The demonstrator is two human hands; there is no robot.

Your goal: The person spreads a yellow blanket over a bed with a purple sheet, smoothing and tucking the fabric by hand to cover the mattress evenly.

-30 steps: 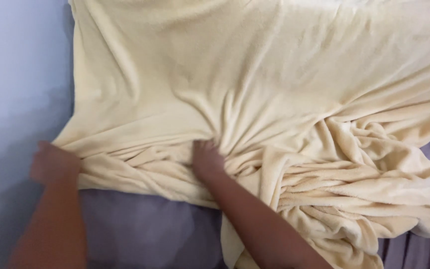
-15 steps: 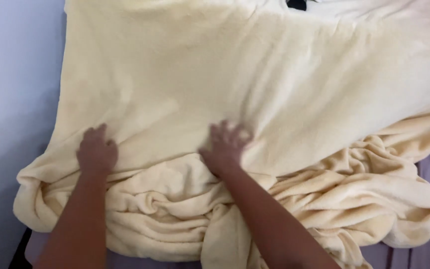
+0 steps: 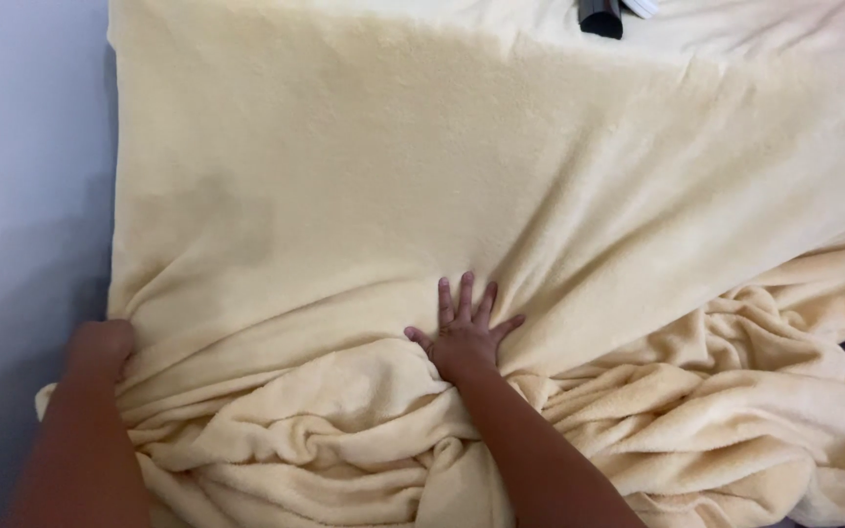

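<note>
A pale yellow blanket (image 3: 422, 196) lies spread over the bed, smooth across the top and bunched in folds along the near edge. The right hand (image 3: 464, 332) presses flat on it, fingers spread. The left hand (image 3: 102, 344) has its grip curled shut on the blanket's left edge, beside the grey wall (image 3: 22, 196).

blanket (image 3: 422, 196) | pale yellow fleece | upper part spread flat and smooth | lower edge bunched in thick folds | left edge aligned beside a grey-blue surface
</note>
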